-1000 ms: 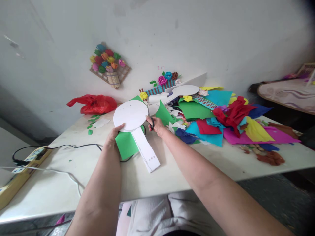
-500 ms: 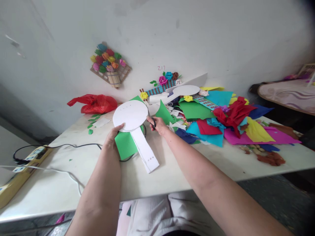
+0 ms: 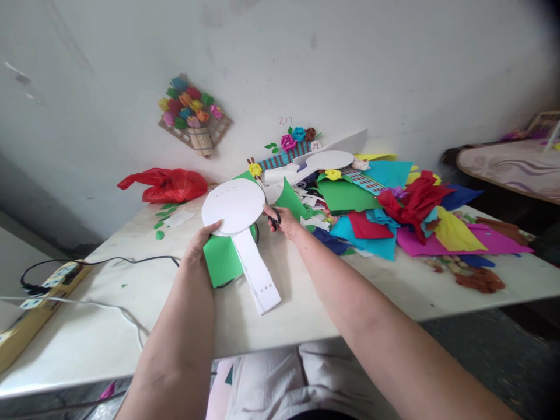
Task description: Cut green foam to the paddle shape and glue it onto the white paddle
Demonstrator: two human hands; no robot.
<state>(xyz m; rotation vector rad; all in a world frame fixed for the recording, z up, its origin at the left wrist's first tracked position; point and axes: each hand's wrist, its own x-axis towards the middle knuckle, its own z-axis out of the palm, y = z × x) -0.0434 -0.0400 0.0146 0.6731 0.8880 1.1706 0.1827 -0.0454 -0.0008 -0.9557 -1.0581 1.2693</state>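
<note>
My left hand (image 3: 200,244) grips the lower left edge of a white paddle-shaped card (image 3: 234,207), a round head with a long handle, held together with a green paper sheet (image 3: 222,259) underneath it. My right hand (image 3: 284,221) is closed on black-handled scissors (image 3: 272,216) whose blades meet the right edge of the round head. Both are raised a little above the white table (image 3: 306,303).
A heap of coloured paper (image 3: 394,216) covers the table's right half, with another white paddle shape (image 3: 328,160) and paper flowers behind. A red plastic bag (image 3: 168,185) lies at the back left. A cable (image 3: 109,261) and yellow power strip (image 3: 39,297) lie on the left. A paper bouquet (image 3: 192,114) hangs on the wall.
The white card and green sheet have turned slightly, the handle's end swinging lower. My right hand with the scissors has edged up along the round edge.
</note>
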